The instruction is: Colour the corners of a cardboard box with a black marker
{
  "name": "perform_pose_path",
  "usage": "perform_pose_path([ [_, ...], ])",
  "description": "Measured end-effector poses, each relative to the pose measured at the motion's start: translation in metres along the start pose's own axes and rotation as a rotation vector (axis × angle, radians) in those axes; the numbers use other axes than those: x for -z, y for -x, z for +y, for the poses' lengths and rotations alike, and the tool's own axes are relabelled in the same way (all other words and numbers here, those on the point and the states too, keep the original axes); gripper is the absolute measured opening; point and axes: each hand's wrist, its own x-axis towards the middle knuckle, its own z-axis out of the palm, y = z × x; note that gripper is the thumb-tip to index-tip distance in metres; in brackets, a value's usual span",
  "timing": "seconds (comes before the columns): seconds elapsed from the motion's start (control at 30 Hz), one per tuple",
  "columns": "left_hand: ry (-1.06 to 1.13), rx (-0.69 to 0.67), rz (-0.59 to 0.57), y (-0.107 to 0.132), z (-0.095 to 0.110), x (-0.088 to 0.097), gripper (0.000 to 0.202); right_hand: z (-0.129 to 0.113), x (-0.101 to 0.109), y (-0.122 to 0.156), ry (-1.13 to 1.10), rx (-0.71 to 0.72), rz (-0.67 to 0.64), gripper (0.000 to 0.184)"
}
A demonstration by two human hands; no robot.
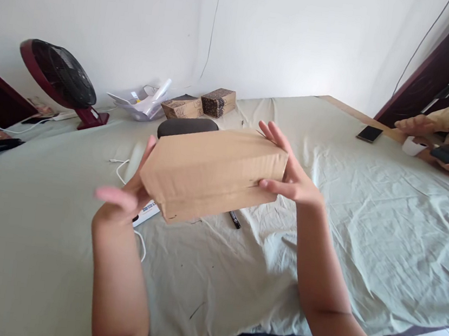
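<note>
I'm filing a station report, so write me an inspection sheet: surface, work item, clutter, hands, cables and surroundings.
Surface: wrinkled pale green cloth, a few dark marks near the front.
Work item: cardboard box, lifted above the cloth.
Clutter: black marker, two patterned boxes, clear plastic container, phone; a dark rounded object is partly hidden behind the cardboard box.
Hands: left hand at the box's left end, thumb sticking out; right hand gripping its right end.
Cables: white cable near the left hand; thin wires along the wall.
Surroundings: fan left, white wall behind, another person's hand right.
</note>
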Motion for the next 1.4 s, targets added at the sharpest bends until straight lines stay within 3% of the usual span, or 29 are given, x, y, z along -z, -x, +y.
perform_pose_path([
  [0.07,0.108,0.073,0.132,-0.004,0.009,-0.015,0.097,-0.003,-0.006,-0.001,0.023,0.063,-0.017,0.11],
  [0.17,0.207,0.017,0.255,-0.012,0.019,-0.034,0.079,-0.003,-0.02,-0.005,-0.069,0.049,0.033,0.112],
  [0.27,0.213,-0.119,0.215,-0.014,0.024,-0.04,0.079,0.003,-0.031,-0.009,-0.221,-0.134,0.072,0.11],
  [0.33,0.156,-0.192,0.14,-0.011,0.024,-0.037,0.082,0.008,-0.034,-0.009,-0.305,-0.265,0.032,0.115],
  [0.4,0.088,-0.166,0.073,-0.006,0.021,-0.028,0.088,0.009,-0.034,-0.009,-0.34,-0.296,0.008,0.124],
  [0.53,-0.024,0.052,0.035,-0.003,0.014,-0.006,0.104,0.007,-0.032,-0.008,-0.211,-0.134,0.068,0.132],
  [0.63,-0.105,0.12,0.037,-0.006,0.011,0.007,0.114,0.006,-0.032,-0.009,-0.153,-0.063,0.053,0.13],
  [0.77,-0.196,0.029,0.019,-0.008,0.011,0.017,0.125,0.007,-0.036,-0.011,-0.129,-0.015,0.032,0.13],
  [0.93,-0.319,-0.224,-0.067,-0.004,0.025,0.015,0.127,0.013,-0.034,-0.012,-0.147,0.007,-0.035,0.133],
  [1.13,-0.444,-0.426,-0.061,-0.002,0.038,0.009,0.118,0.037,-0.024,-0.011,-0.136,-0.09,-0.196,0.139],
  [1.27,-0.432,-0.363,-0.09,-0.006,0.024,0.028,0.122,0.053,-0.022,-0.014,-0.162,-0.076,-0.076,0.133],
  [1.33,-0.394,-0.345,-0.065,-0.008,0.016,0.038,0.119,0.068,-0.021,-0.016,-0.2,-0.05,0.006,0.118],
  [1.4,-0.365,-0.385,-0.002,-0.009,0.013,0.044,0.119,0.089,-0.024,-0.019,-0.127,-0.133,0.121,0.098],
])
